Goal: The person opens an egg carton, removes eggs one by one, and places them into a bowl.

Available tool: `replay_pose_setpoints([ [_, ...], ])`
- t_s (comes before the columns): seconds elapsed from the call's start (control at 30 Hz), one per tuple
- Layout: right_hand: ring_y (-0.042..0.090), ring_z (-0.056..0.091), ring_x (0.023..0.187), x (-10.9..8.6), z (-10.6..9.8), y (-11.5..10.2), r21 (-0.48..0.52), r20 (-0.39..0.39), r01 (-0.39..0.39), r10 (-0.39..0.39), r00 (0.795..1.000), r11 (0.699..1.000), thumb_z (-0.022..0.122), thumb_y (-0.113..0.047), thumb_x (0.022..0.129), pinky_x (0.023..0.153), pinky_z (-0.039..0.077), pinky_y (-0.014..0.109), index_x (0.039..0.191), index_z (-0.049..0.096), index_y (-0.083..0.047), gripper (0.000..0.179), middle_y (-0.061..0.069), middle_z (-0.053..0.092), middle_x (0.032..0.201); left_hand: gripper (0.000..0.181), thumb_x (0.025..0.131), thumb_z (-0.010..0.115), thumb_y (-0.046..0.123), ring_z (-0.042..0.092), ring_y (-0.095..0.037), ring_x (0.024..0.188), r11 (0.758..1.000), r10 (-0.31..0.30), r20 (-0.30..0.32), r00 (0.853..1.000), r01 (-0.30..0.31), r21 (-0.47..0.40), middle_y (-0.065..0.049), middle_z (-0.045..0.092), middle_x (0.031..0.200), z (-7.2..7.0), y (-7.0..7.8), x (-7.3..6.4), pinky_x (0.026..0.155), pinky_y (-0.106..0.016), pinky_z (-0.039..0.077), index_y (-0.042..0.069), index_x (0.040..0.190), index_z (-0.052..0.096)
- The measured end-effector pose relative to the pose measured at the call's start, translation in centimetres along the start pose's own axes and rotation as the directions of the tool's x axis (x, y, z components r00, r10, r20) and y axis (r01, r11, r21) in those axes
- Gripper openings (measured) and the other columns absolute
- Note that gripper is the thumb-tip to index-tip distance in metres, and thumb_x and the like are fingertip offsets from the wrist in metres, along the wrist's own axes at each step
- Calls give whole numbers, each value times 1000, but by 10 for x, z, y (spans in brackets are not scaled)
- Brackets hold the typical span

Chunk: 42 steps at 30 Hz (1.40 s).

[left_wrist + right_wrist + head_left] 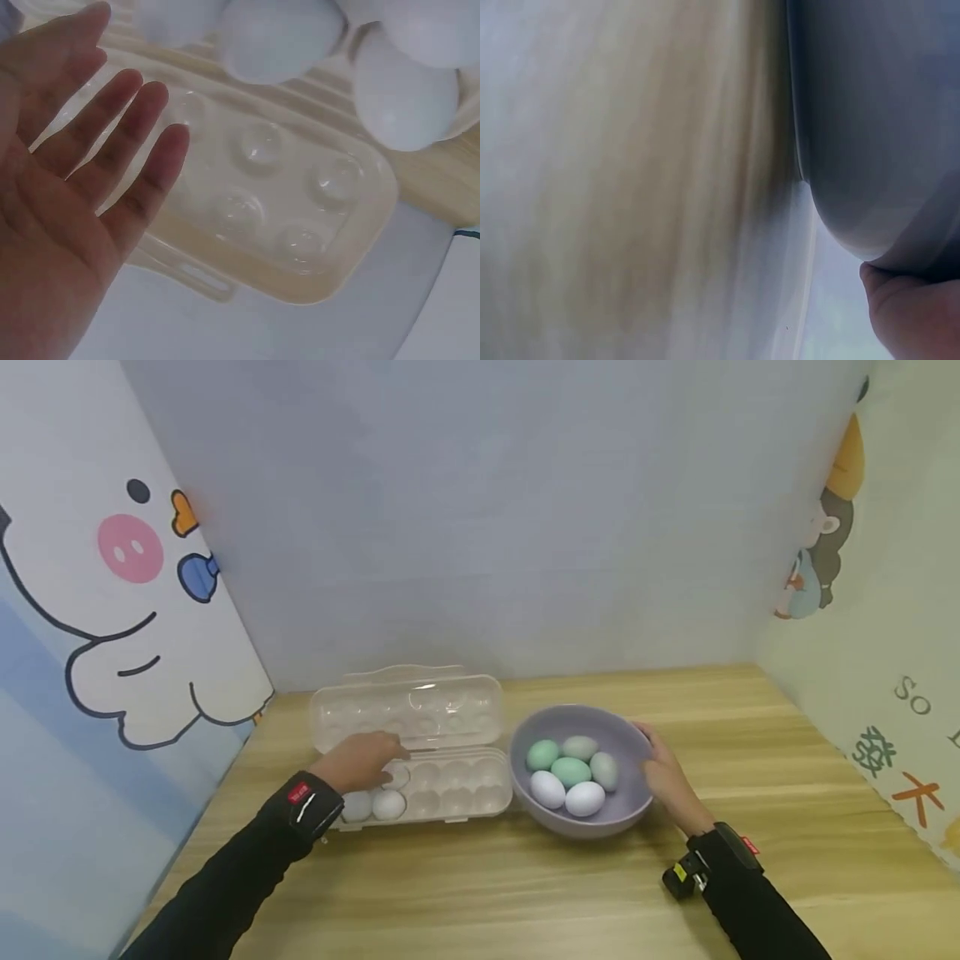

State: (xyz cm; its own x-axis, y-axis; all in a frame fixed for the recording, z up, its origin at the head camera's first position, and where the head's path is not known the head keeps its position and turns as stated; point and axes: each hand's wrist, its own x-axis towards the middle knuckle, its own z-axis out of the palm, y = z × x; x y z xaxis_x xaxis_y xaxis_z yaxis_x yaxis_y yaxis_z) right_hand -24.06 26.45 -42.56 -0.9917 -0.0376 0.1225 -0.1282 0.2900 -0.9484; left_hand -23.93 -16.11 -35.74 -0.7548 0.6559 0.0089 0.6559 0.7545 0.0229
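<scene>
My left hand point(362, 762) is over the left part of a clear plastic egg carton point(491, 806). Its fingers are extended, and no egg lies in the palm in the left wrist view. Close to the fingertips, a white egg point(397, 776) sits in a cup; another white egg point(389, 805) and a bluish-white egg point(357, 807) occupy the front row. At the carton's right stands a purple bowl point(577, 828) with several eggs, including a green egg point(571, 771) and a white egg point(585, 799). My right hand point(669, 781) grips the bowl's right rim.
The carton's lid point(405, 714) lies folded back toward the rear wall point(480, 527). Wood-grain tabletop point(480, 893) extends in front of the carton and bowl. Printed panels flank the table, a cartoon panel point(90, 568) on the left and a pale panel point(885, 652) on the right.
</scene>
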Motion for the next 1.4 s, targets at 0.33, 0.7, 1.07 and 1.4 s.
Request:
replay_pose_setpoints([
  [0.33,38,24,124,-3,-14,5,26,25,-19,18,1000,999,26,14,74,99,26,55,138,20,-4,67,21,20,143,31,65,71,4,55,-19,82,999,2,12,1000,-1,-49,1,58,86,18,-15,9,75,-37,47,10,95,64],
  [0.7,39,23,126,-2,-13,-1,23,21,-17,17,1000,1000,26,14,72,100,23,56,138,19,-4,69,21,20,143,22,62,64,-1,49,-15,68,998,52,-8,999,-52,-20,5,50,74,25,-20,15,64,-35,45,14,76,57],
  [1.07,38,23,125,-1,-11,-2,9,18,-19,19,1000,1000,26,14,72,101,22,54,137,22,-4,67,21,21,142,17,70,68,12,51,-15,70,986,-73,12,997,74,-146,2,52,79,15,-17,7,66,-34,46,10,82,56],
  [1.4,38,23,125,-1,-4,-2,39,25,-23,22,999,999,26,14,71,102,21,54,136,22,-2,67,21,21,142,31,61,72,11,50,-14,74,985,66,-161,985,-90,-145,3,52,83,-4,-5,16,67,-31,46,11,87,54],
])
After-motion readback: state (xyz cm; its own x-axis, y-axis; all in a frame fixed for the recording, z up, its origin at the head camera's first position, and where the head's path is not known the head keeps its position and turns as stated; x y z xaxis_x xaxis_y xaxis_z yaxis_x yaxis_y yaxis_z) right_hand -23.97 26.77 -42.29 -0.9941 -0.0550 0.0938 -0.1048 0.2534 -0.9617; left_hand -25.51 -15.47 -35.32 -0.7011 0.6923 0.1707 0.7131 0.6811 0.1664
